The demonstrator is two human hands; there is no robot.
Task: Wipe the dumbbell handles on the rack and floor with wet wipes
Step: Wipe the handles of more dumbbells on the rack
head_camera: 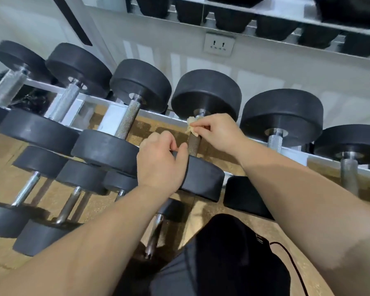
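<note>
A row of black dumbbells lies across the white rack (pixel 107 103). The middle dumbbell has a dark, rusty knurled handle (pixel 194 145). My right hand (pixel 220 133) pinches a crumpled, soiled wet wipe (pixel 191 127) against the far end of that handle. My left hand (pixel 160 161) grips the rim of the same dumbbell's near weight head (pixel 203 178), fingers curled over its edge. To the left, a neighbouring dumbbell shows a cleaner grey handle (pixel 129 118).
Smaller dumbbells (pixel 71 201) lie on the brown floor under the rack's front. More dumbbells (pixel 282 116) fill the rack to the right. An upper shelf (pixel 265 20) carries black weights, with a wall socket (pixel 219 44) beneath it. My dark-clad knee (pixel 226 253) is at the bottom.
</note>
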